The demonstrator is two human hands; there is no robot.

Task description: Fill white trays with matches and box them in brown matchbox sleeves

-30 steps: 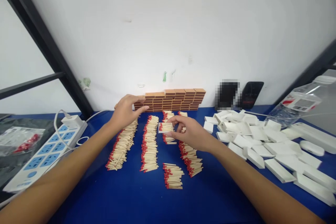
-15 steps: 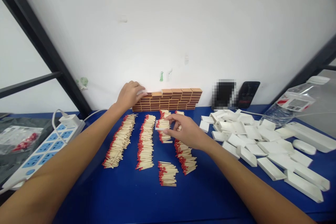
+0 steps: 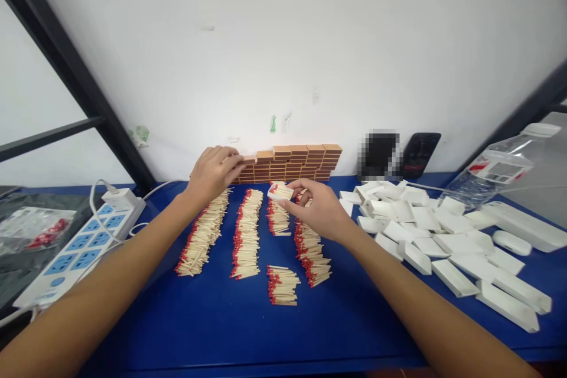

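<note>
My left hand is closed round a brown matchbox sleeve, held just off the left end of the stacked wall of brown sleeves against the white wall. My right hand pinches a small white tray filled with red-tipped matches, lifted a little above the blue table. Under both hands lie several rows of loose red-tipped matches, with a short pile nearer to me.
A heap of white empty trays covers the right of the blue table. A white and blue power strip lies at the left beside a plastic bag. A clear bottle and two dark phones stand at the back right.
My left hand reached to the brown stack and came away with one sleeve. My right hand lifted the filled tray up and toward the stack.
</note>
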